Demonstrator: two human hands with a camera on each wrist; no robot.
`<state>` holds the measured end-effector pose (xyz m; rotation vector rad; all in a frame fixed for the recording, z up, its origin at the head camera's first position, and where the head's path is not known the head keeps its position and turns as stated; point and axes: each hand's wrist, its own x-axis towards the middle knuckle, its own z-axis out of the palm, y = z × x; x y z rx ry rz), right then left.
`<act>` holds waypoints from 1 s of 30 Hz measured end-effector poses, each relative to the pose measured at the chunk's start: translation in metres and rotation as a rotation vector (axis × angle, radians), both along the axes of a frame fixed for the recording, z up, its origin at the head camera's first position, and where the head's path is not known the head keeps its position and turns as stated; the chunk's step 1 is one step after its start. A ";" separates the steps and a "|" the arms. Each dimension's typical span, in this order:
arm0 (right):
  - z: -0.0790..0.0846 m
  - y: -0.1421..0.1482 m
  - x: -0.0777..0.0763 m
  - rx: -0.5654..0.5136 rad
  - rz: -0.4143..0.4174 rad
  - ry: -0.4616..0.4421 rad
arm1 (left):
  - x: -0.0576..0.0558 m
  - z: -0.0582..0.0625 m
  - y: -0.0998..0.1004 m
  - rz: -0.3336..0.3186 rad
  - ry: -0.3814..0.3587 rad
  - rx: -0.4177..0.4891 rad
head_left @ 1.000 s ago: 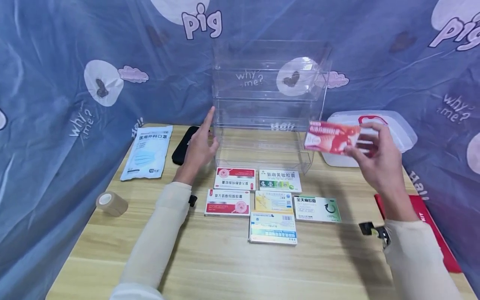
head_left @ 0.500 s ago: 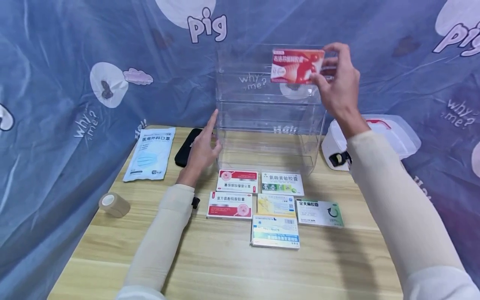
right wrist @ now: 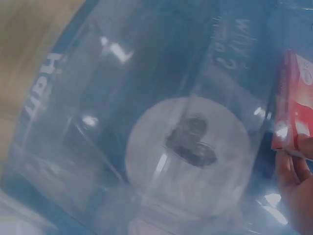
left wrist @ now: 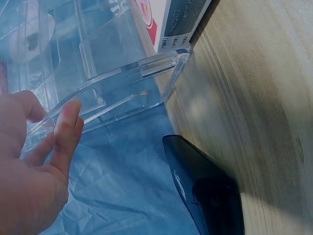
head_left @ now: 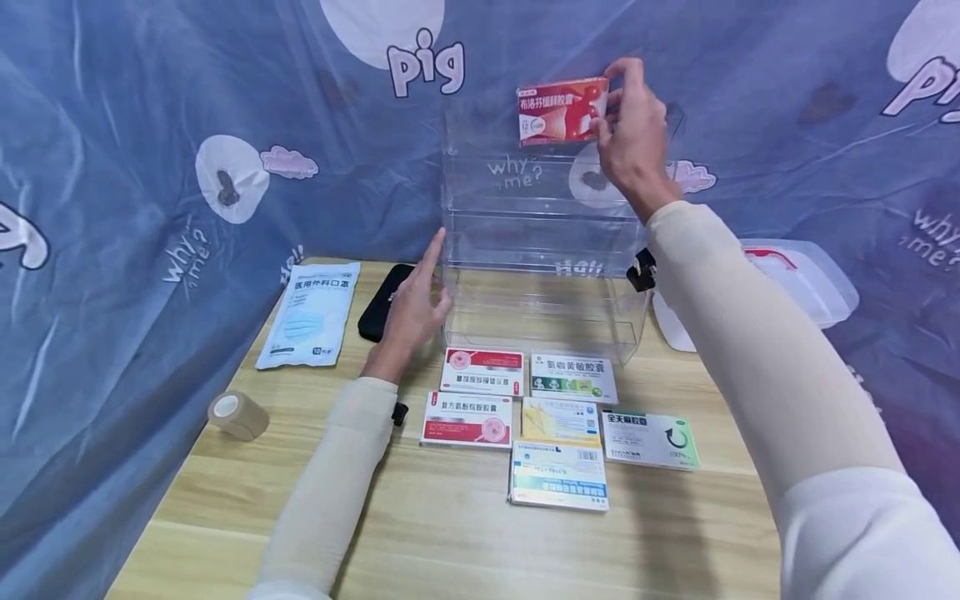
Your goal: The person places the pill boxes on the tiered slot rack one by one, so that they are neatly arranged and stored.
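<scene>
A red medicine box (head_left: 562, 112) is held by my right hand (head_left: 637, 125), thumb and fingers gripping its right end, up at the top tier of a clear plastic tiered rack (head_left: 540, 229). Its printed front faces me; the right wrist view has the red box (right wrist: 296, 98) at its right edge. Low on the rack's left side, my left hand (head_left: 412, 312) holds the side panel, index finger pointing up along it. Seen from the left wrist, the panel's edge passes between the thumb and fingers of the left hand (left wrist: 39, 161).
Several medicine boxes (head_left: 558, 475) lie flat before the rack. At left are a mask packet (head_left: 309, 315), a black case (head_left: 382, 304) and a tan tape roll (head_left: 240, 415). A translucent tub (head_left: 806, 283) stands at right, partly behind my right arm. A patterned blue curtain (head_left: 360, 167) hangs behind.
My right hand has carried the red box up and to the left, from beside the rack's lower right to its top tier. The left hand stays at the rack's left side.
</scene>
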<state>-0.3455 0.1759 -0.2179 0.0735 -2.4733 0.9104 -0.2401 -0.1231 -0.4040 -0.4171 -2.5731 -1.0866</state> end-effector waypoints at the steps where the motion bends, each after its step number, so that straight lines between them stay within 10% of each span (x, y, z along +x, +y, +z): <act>1: -0.003 0.000 -0.001 0.006 -0.002 -0.002 | 0.000 -0.001 0.000 -0.001 0.006 0.001; 30: -0.016 -0.055 -0.002 0.231 0.164 -0.096 | 0.002 0.000 0.002 0.013 0.028 -0.018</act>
